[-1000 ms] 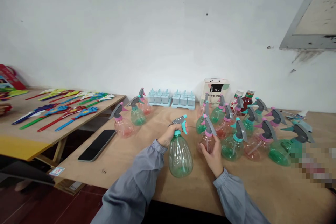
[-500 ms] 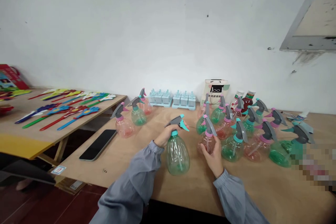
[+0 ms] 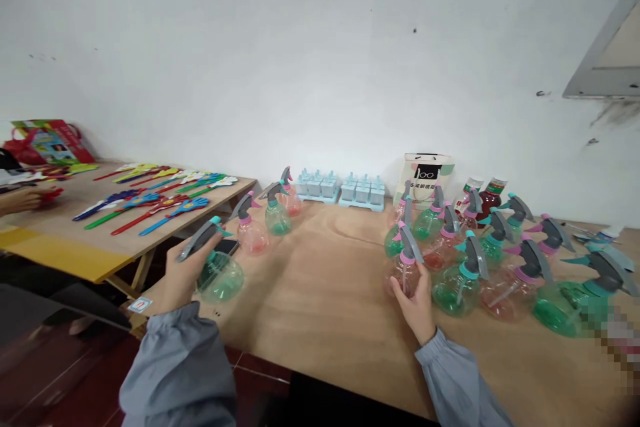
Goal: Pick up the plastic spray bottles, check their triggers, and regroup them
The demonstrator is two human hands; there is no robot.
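My left hand [image 3: 187, 273] is closed round the neck of a clear green spray bottle [image 3: 223, 278] with a grey and turquoise trigger head, tilted over the left part of the table. In my right hand [image 3: 417, 300] is a pink spray bottle [image 3: 400, 275] with a grey and pink head, gripped by its body. A pink spray bottle [image 3: 253, 235], a green spray bottle [image 3: 278, 217] and another pink one [image 3: 291, 201] stand beyond my left hand. Several more pink and green spray bottles [image 3: 455, 288] crowd to the right of my right hand.
Two light blue ice-pop mould sets [image 3: 363, 193] and a printed paper bag [image 3: 425, 177] stand by the wall. A phone [image 3: 227, 247] lies partly hidden behind the left bottle. Hand clappers [image 3: 173, 213] cover the left table, where another person's hand [image 3: 23, 201] shows.
My left hand has carried the green spray bottle leftward, from mid-table to near the phone, and tilted it. My right hand stays on the pink bottle. The view has turned slightly left.
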